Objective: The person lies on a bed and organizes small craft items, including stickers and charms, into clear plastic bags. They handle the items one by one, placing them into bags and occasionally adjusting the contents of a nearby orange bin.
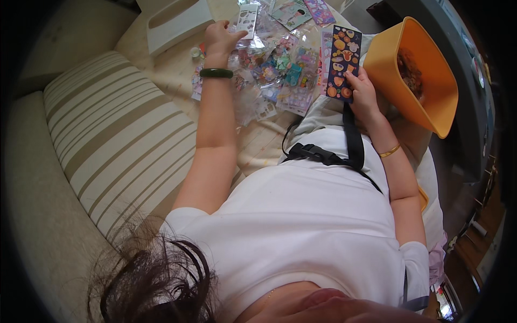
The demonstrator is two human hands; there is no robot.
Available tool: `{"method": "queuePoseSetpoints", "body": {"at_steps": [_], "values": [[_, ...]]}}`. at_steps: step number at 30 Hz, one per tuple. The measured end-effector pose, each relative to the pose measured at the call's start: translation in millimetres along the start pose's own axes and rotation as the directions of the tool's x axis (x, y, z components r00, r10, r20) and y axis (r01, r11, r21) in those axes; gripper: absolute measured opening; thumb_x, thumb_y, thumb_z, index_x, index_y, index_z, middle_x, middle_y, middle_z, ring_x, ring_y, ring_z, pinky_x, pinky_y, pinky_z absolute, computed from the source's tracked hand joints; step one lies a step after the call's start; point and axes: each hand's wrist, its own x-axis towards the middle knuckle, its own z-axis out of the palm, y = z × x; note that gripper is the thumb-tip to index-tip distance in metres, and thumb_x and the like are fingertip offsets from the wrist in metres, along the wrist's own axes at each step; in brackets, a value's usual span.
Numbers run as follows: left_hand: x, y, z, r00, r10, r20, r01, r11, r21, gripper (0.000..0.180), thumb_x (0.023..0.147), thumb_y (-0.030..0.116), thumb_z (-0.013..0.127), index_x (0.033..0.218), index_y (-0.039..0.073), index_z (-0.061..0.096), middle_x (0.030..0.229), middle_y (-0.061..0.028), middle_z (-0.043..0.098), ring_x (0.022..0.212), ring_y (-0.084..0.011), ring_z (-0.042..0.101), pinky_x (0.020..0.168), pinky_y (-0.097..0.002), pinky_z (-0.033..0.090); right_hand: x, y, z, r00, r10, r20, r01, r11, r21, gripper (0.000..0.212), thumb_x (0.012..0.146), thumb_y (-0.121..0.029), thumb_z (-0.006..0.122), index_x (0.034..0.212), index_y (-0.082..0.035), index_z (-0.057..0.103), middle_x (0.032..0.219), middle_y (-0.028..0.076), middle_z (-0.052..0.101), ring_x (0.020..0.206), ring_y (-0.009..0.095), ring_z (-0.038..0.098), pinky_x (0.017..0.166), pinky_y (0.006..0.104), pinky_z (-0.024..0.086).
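My right hand (364,96) grips a dark sticker sheet (342,59) printed with small orange, white and red pictures, thumb on its lower right edge. A pink sheet (325,48) shows just behind its left side. My left hand (219,42), with a dark green bangle at the wrist, reaches over the far left of a pile of clear-bagged stickers (280,70). Its thumb points away from the other fingers, close to the lower end of a white sticker sheet (247,20); I see nothing held there. The undersides of its fingers are partly hidden.
A yellow bin (377,62) with reddish-brown contents stands at the right. At the far left lies a white plastic tray (180,27). A striped cushion (118,140) rests against the sofa arm at left. Colourful sheets (293,13) lie beyond the pile.
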Motion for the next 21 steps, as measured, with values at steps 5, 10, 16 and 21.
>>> {"method": "queuePoseSetpoints", "body": {"at_steps": [5, 10, 16, 21], "values": [[-13.0, 46.5, -2.9, 0.980, 0.075, 0.187, -0.133, 0.938, 0.320, 0.050, 0.065, 0.048, 0.064, 0.088, 0.004, 0.065, 0.088, -0.0155, 0.064, 0.084, -0.0316, 0.062, 0.075, -0.0400, 0.049, -0.6, -2.6, 4.3, 1.000, 0.009, 0.015, -0.008, 1.000, -0.003, 0.022, 0.089, -0.006, 0.041, 0.111, -0.001, 0.042, 0.099, 0.009, 0.057, 0.081, 0.014, 0.061, 0.070, 0.0271, 0.052], [-6.2, 19.7, -2.7, 0.996, -0.091, 0.020, 0.086, 0.976, 0.198, 0.032, 0.073, 0.032, 0.058, 0.090, 0.006, 0.065, 0.084, -0.0130, 0.065, 0.080, -0.0303, 0.063, 0.073, -0.0388, 0.050, -1.0, -2.2, 2.4, 1.000, 0.010, -0.015, -0.011, 0.999, -0.032, 0.022, 0.089, -0.006, 0.041, 0.111, 0.000, 0.042, 0.099, 0.009, 0.057, 0.081, 0.014, 0.061, 0.071, 0.0273, 0.052], [-4.9, 3.6, -31.8, 0.971, -0.233, 0.051, 0.192, 0.637, -0.747, 0.020, 0.079, 0.010, 0.057, 0.096, 0.000, 0.062, 0.081, -0.0105, 0.065, 0.072, -0.0191, 0.064, 0.063, -0.0292, 0.052, -1.0, -1.7, 1.5, 1.000, -0.007, -0.020, 0.007, 0.999, -0.033, 0.021, 0.090, -0.005, 0.041, 0.110, 0.000, 0.042, 0.098, 0.009, 0.057, 0.081, 0.014, 0.060, 0.071, 0.0274, 0.052], [-5.9, 7.9, -37.4, 0.978, -0.092, 0.187, 0.198, 0.128, -0.972, 0.025, 0.081, -0.003, 0.053, 0.106, -0.004, 0.055, 0.085, -0.0116, 0.064, 0.070, -0.0165, 0.063, 0.062, -0.0264, 0.055, -1.4, -3.3, 1.6, 1.000, 0.003, -0.009, -0.004, 0.999, -0.045, 0.019, 0.090, -0.005, 0.041, 0.109, 0.000, 0.042, 0.098, 0.010, 0.057, 0.082, 0.014, 0.060, 0.072, 0.0277, 0.052]]}}
